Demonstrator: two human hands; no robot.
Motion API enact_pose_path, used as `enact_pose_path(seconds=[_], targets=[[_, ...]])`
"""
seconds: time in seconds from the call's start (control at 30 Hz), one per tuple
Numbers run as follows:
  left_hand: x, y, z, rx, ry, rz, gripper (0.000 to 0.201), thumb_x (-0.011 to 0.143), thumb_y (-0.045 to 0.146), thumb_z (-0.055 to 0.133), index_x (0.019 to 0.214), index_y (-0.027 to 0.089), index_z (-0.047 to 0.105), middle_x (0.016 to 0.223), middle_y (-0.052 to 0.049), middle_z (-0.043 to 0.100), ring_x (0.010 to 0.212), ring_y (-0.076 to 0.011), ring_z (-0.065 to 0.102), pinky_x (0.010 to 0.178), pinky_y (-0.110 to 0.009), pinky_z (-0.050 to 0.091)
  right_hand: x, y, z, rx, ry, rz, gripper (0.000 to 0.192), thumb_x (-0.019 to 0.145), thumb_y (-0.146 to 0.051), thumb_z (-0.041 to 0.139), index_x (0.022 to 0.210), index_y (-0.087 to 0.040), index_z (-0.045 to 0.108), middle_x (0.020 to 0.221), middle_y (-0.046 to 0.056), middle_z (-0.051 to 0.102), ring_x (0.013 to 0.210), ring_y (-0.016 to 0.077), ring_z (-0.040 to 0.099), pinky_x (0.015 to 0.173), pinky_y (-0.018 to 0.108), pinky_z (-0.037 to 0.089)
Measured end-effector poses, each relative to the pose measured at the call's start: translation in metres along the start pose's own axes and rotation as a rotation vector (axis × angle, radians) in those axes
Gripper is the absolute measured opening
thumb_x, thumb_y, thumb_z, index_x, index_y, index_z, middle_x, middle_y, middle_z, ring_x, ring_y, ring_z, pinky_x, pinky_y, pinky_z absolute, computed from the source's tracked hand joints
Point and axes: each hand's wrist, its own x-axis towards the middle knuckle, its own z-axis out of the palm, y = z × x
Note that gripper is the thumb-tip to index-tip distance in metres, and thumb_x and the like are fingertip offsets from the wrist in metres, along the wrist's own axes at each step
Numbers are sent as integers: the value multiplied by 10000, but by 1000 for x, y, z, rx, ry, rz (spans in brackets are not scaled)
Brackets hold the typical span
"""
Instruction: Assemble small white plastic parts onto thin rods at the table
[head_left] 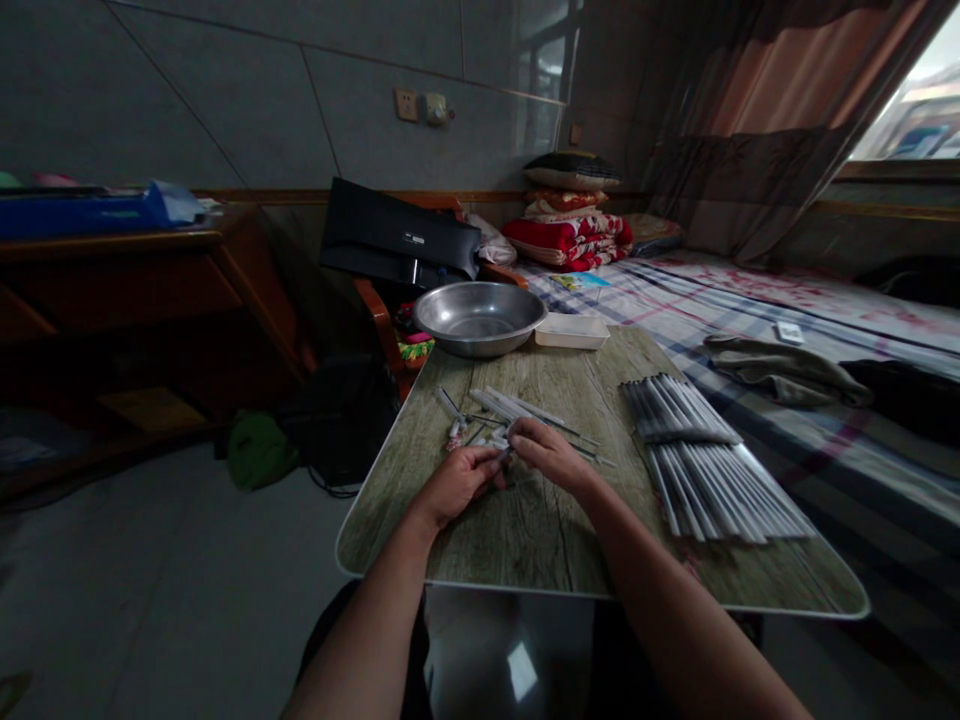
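My left hand (466,482) and my right hand (546,452) meet over the middle of a small wood-patterned table (525,540). Both are closed, fingertips together at a small, thin pen-like part (506,453) that is mostly hidden by the fingers. Just beyond them lies a loose pile of whitish tubes (501,402) and thin dark rods (577,436). A clear tube (450,403) and some small reddish-white pieces (454,436) are at the pile's left. Off to the right, slim grey-white sticks (709,490) lie side by side, with a dark band across them.
A steel basin (481,318) and a white plastic tray (571,331) stand at the table's far edge. A bed with a checked sheet (675,300) runs along the right. Behind the basin is a wooden chair (379,320) bearing a black panel (401,237).
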Motion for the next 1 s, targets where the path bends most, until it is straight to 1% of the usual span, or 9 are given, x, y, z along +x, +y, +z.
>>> enact_pose_path(seconds=[0.03, 0.1, 0.2, 0.4, 0.47, 0.6, 0.73, 0.87, 1.0], targets=[[0, 1, 0, 51, -49, -31, 130, 737, 284, 709, 762, 159, 733, 566, -39, 597, 370, -41, 308, 378, -190, 118, 0, 0, 0, 32, -20, -11, 177, 870, -359, 504, 795, -205, 548, 681, -15, 519, 617, 135, 456, 585, 253, 368], [-1, 3, 0, 126, -103, -59, 156, 775, 316, 664, 792, 175, 728, 593, -35, 601, 389, -46, 319, 387, -191, 132, 0, -1, 0, 46, -45, -20, 119, 841, -315, 527, 809, -202, 539, 699, -17, 511, 633, 134, 455, 591, 249, 370], [-1, 4, -2, 167, -94, -40, 178, 781, 337, 650, 829, 180, 720, 614, -36, 604, 404, -52, 322, 394, -196, 145, 0, 1, 1, -35, -52, -19, 115, 853, -275, 501, 768, -205, 533, 662, -25, 479, 623, 132, 442, 585, 247, 355], [0, 3, -5, 214, -100, -56, 217, 791, 355, 631, 869, 167, 706, 634, -29, 601, 415, -48, 319, 401, -197, 146, 0, 5, 0, -190, -80, -29, 226, 879, -255, 478, 665, -197, 521, 608, -26, 447, 592, 128, 419, 571, 256, 321], [0, 3, -5, 222, -112, -70, 227, 795, 354, 626, 884, 160, 703, 625, -22, 596, 411, -43, 307, 400, -194, 137, 0, 4, 0, -194, -73, -40, 202, 871, -243, 481, 680, -194, 525, 612, -25, 453, 599, 131, 425, 576, 257, 325], [0, 2, -4, 186, -123, -81, 256, 779, 359, 646, 908, 148, 709, 619, -35, 610, 398, -42, 298, 390, -195, 136, -1, 2, 0, -117, -69, -41, 98, 848, -217, 484, 774, -202, 546, 685, -16, 520, 651, 144, 480, 610, 254, 360], [-1, 0, -4, 143, -120, -49, 236, 764, 361, 668, 869, 159, 731, 610, -61, 628, 379, -54, 303, 376, -205, 136, -1, -1, 1, -141, -72, -21, 128, 856, -216, 469, 768, -216, 563, 685, -16, 554, 659, 153, 512, 624, 255, 372], [0, -1, -5, 117, -120, -22, 182, 767, 350, 679, 797, 178, 729, 601, -58, 631, 366, -60, 306, 369, -199, 113, -1, -4, 2, -205, -58, -12, 187, 873, -228, 462, 726, -217, 577, 665, -14, 569, 640, 151, 516, 606, 255, 368], [-2, 1, -5, 116, -107, -28, 169, 765, 329, 689, 703, 174, 713, 487, -18, 527, 364, -59, 288, 386, -199, 102, -1, -5, 4, -261, -38, -16, 238, 888, -259, 452, 685, -211, 566, 628, -13, 546, 605, 141, 489, 584, 254, 348]])
